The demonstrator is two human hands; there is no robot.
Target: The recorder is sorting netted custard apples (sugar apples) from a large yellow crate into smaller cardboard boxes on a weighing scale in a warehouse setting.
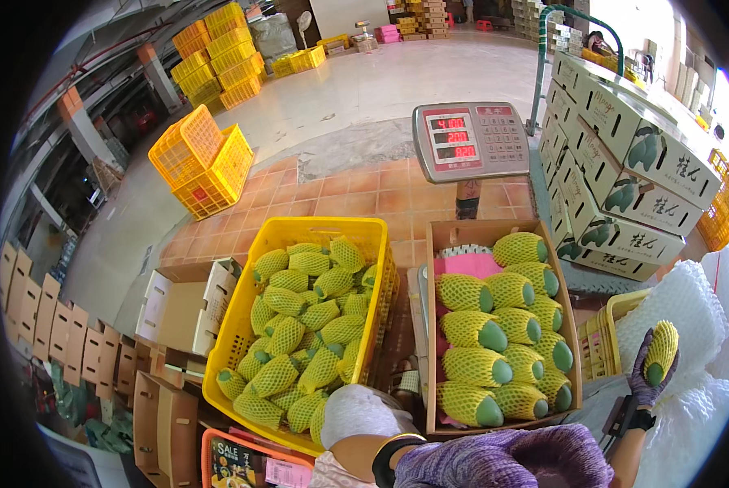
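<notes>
Out at the right, my right hand [640, 379], in a purple-grey knit glove, grips a green mango [661, 354] in a yellow foam net. My left hand [498, 457], in a purple knit glove, is close to the camera at the bottom, below the open carton; its fingers are partly hidden and I see nothing in its grasp. That cardboard carton [432, 366] holds rows of netted mangoes [471, 363], with pink lining [468, 263] bare at its upper left. Left of it, a yellow plastic crate [321, 224] is heaped with netted mangoes [290, 329].
A digital scale display [471, 143] stands on a post behind the carton. Printed mango cartons [632, 165] are stacked at right, above white foam netting [663, 299]. Empty cartons [181, 308] and yellow crates [202, 165] stand at left. An orange-rimmed basket [260, 439] is at bottom.
</notes>
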